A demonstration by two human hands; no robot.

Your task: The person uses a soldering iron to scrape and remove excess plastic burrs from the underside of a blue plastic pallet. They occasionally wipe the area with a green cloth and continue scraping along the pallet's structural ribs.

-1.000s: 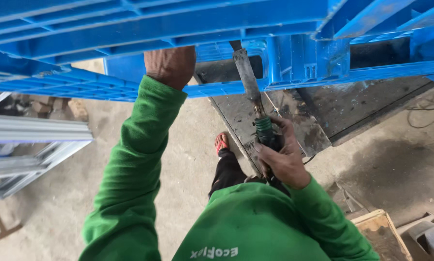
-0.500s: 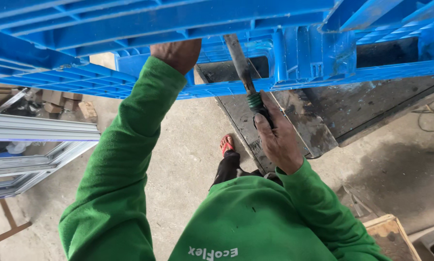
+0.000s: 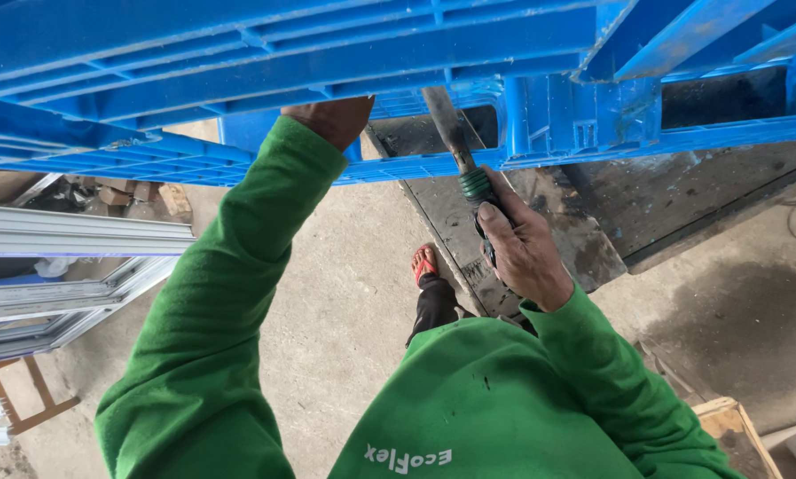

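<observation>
Concrete floor (image 3: 345,293) spreads beneath us, with a dark metal sheet (image 3: 593,222) lying on it at right and grey frames (image 3: 70,257) at left. Above, a blue plastic pallet (image 3: 327,53) fills the top of our view, ribbed and slotted. Our left hand (image 3: 331,120) presses up against its edge, fingers hidden, so we cannot tell its grip. Our right hand (image 3: 522,248) is closed around a green-collared tool (image 3: 460,151), perhaps a chisel, its blade reaching into the pallet's edge. Since half a second ago, the pallet sits slightly higher in view.
</observation>
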